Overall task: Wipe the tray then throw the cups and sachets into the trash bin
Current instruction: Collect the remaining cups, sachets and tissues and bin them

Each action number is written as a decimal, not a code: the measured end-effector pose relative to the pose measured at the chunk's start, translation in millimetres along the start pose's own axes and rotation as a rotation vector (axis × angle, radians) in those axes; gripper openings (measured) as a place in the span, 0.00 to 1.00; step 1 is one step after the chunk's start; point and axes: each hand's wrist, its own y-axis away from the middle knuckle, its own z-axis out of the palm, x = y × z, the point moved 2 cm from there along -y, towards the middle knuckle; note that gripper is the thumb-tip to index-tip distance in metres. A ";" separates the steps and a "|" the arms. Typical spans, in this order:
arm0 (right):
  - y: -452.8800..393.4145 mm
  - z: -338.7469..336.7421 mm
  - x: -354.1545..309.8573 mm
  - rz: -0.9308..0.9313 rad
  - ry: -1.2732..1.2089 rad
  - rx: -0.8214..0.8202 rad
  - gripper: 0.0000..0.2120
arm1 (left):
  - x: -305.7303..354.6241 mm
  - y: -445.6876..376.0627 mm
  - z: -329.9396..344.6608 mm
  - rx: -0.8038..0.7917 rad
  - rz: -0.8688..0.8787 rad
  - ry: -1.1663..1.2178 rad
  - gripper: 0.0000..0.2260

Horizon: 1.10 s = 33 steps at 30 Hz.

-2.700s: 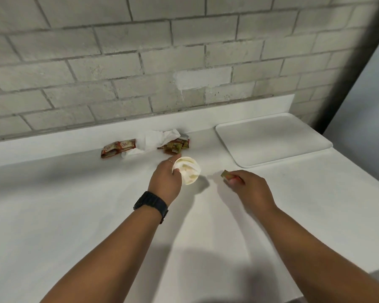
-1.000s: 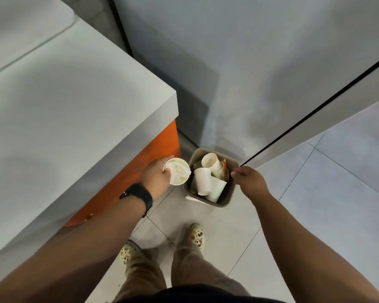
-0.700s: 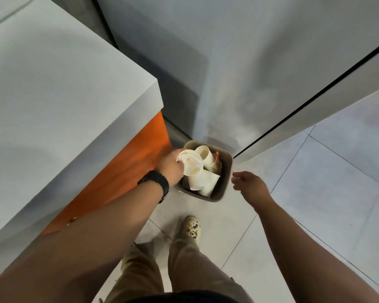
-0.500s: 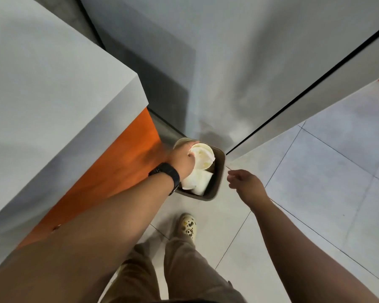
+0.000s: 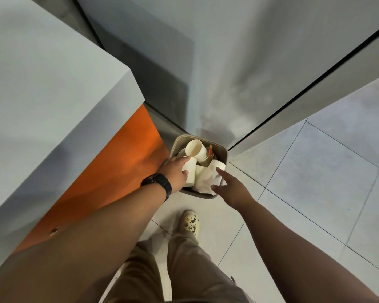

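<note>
The small tan trash bin (image 5: 223, 152) on the floor brims with white paper cups (image 5: 195, 149) and crumpled paper. Over its near rim, the left hand (image 5: 175, 171) touches one cup with loose fingers, gripping nothing clearly; the right hand (image 5: 232, 189) hovers open and empty.

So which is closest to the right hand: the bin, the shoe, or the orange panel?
From the right hand:
1. Bin, just ahead, under the fingertips.
2. Shoe, below on the floor.
3. Orange panel, off left beyond the left hand.
</note>
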 end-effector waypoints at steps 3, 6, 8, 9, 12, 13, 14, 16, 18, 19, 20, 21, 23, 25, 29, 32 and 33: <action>-4.4 16.3 -6.6 -0.105 0.334 0.035 0.29 | -14.7 7.2 -6.1 0.024 -0.022 0.006 0.24; -9.8 29.0 -2.7 -0.208 0.710 0.019 0.26 | -24.1 15.4 -10.3 0.041 -0.047 0.004 0.24; -17.9 39.3 6.6 -0.168 0.822 -0.071 0.29 | -34.1 19.9 -12.9 0.044 -0.079 0.003 0.24; -22.0 43.2 12.1 -0.137 0.859 -0.114 0.30 | -38.8 22.0 -13.6 0.041 -0.091 0.000 0.24; -32.6 51.8 18.8 -0.086 0.935 -0.211 0.31 | -52.6 31.0 -18.1 0.028 -0.111 0.001 0.25; -34.7 52.2 18.4 -0.055 0.923 -0.231 0.32 | -54.8 34.3 -20.3 0.031 -0.110 0.002 0.26; -35.8 51.5 17.1 -0.026 0.891 -0.234 0.32 | -57.0 37.3 -22.2 0.041 -0.113 0.005 0.26; -37.1 48.2 12.4 -0.017 0.800 -0.208 0.33 | -60.3 42.9 -27.8 0.071 -0.130 0.027 0.26; -39.4 43.7 6.7 -0.078 0.760 -0.181 0.32 | -62.1 45.9 -33.3 0.097 -0.141 0.053 0.26; -41.8 41.3 3.9 -0.106 0.752 -0.174 0.32 | -62.0 46.1 -35.3 0.097 -0.144 0.066 0.26; -45.0 38.7 2.0 -0.120 0.735 -0.162 0.31 | -60.4 45.6 -37.0 0.099 -0.142 0.070 0.26; -48.9 38.0 -1.6 -0.128 0.715 -0.148 0.31 | -60.4 45.2 -38.7 0.100 -0.147 0.071 0.26; -53.0 38.4 -8.5 -0.111 0.670 -0.122 0.30 | -60.4 45.5 -39.3 0.103 -0.169 0.078 0.26; -52.6 41.3 -14.9 -0.083 0.647 -0.101 0.31 | -61.4 49.1 -36.4 0.082 -0.188 0.083 0.26; -44.5 43.6 -25.4 -0.097 0.663 -0.049 0.31 | -58.4 60.9 -35.2 0.053 -0.196 0.095 0.27; -34.8 38.7 -45.5 -0.140 0.623 0.001 0.29 | -50.9 75.4 -48.0 0.073 -0.194 0.135 0.26; -32.5 37.0 -54.5 -0.156 0.590 0.010 0.27 | -47.1 79.2 -53.2 0.075 -0.187 0.149 0.26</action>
